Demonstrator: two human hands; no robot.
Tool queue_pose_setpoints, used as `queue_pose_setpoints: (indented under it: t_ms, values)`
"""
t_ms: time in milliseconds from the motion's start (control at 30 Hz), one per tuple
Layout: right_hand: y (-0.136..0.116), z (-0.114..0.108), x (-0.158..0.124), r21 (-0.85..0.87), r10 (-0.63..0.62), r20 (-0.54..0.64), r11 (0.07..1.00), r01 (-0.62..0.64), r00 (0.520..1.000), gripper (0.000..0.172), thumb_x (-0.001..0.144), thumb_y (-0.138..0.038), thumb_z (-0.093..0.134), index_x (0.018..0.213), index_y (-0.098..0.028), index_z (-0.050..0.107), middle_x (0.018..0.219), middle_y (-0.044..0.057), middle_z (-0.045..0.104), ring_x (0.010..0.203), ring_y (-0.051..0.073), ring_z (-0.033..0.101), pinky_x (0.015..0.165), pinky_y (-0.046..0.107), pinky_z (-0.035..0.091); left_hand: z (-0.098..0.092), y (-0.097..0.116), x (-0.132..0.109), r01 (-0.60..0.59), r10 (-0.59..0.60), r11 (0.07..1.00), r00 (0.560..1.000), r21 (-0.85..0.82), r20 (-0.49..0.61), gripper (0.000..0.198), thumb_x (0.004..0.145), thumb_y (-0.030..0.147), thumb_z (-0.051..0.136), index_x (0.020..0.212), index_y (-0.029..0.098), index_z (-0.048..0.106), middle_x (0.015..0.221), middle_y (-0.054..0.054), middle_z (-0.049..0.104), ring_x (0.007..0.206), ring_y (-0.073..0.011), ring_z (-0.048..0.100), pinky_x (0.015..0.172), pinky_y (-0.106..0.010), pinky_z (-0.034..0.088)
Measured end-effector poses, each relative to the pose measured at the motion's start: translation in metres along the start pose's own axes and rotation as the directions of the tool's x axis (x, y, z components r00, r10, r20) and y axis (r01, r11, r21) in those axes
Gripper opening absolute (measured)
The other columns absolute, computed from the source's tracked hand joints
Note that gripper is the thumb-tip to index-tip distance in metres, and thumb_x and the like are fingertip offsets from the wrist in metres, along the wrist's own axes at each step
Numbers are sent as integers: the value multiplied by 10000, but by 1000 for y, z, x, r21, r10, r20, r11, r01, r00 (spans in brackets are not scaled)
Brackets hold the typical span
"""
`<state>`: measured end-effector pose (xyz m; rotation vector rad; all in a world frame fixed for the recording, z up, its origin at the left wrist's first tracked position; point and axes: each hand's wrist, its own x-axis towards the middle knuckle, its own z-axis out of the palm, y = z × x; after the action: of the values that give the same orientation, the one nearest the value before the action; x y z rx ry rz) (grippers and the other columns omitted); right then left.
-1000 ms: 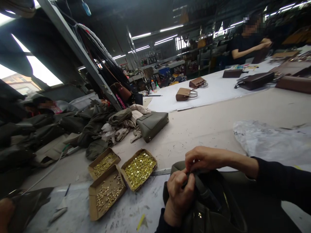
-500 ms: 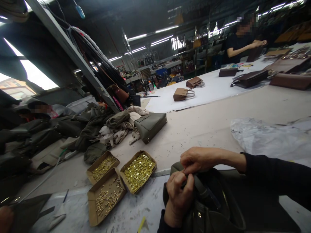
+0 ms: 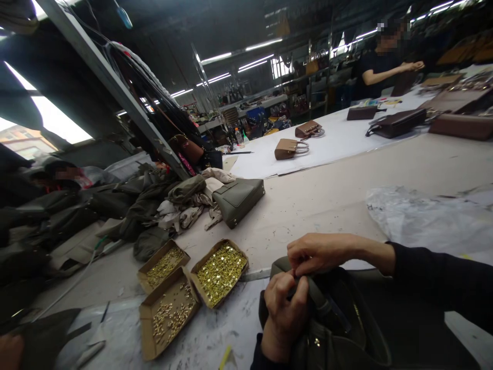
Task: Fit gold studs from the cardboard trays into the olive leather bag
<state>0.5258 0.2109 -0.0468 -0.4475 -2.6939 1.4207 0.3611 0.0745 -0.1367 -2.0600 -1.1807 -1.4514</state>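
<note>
A dark olive leather bag (image 3: 339, 329) lies on the table in front of me. My left hand (image 3: 283, 313) is closed around its upper edge near a strap. Just above it, my right hand (image 3: 318, 252) pinches the same edge with fingertips pressed together; what is between them is too small to make out. To the left of the bag lie three open cardboard boxes, one with a heap of gold studs (image 3: 221, 271), two with fewer brass fittings (image 3: 169, 308).
An olive handbag (image 3: 239, 199) and a heap of olive leather pieces (image 3: 127, 210) lie at the left. Clear plastic sheeting (image 3: 423, 218) lies at the right. Tan handbags (image 3: 289, 149) and brown bags (image 3: 400, 123) rest on white paper farther back, where another person (image 3: 381, 64) works.
My hands keep their grip on the bag's edge with only small finger shifts. The view has barely moved.
</note>
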Motion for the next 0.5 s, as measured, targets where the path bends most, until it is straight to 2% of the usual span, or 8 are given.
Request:
queue_pose_setpoints:
  t_ms: [100,167,300,400,500]
  values:
    - [-5,2,3,-132,11,-1,991,-12,1000,168,951,-333,711,883,-179,700,786,-12,612,684,126,511,617,233,344,-1,1,0,-9,9,1000,1000,22,-2,209,923,46,609,1071,183,665,989,-49,619,876,-157,682,786,-290,609]
    - [-2,1,4,-29,12,7,999,-12,1000,246,955,-410,712,898,-170,713,783,-2,633,698,137,530,628,235,367,-2,2,3,-4,5,999,1000,40,-12,196,928,55,619,1071,187,643,987,-45,613,871,-151,673,777,-284,606]
    - [9,-5,3,209,-18,56,978,6,998,409,984,-519,629,1056,-136,756,964,71,726,857,185,640,768,259,493,-2,3,8,11,-10,999,999,39,-34,155,938,78,629,1051,184,636,955,-38,598,848,-143,665,757,-270,597]
    - [14,-8,2,226,-29,62,974,14,998,435,957,-533,656,1052,-126,778,985,84,724,898,201,657,811,272,504,-1,2,7,15,-15,1000,999,21,-32,170,924,76,645,1056,183,644,970,-43,612,852,-148,671,767,-276,598]
    - [12,-7,1,200,-25,55,980,14,998,342,923,-468,711,978,-138,779,914,56,696,838,183,633,758,257,477,0,2,4,6,-6,1000,1000,-9,-23,200,898,50,657,1062,165,646,993,-58,612,862,-161,669,755,-291,593]
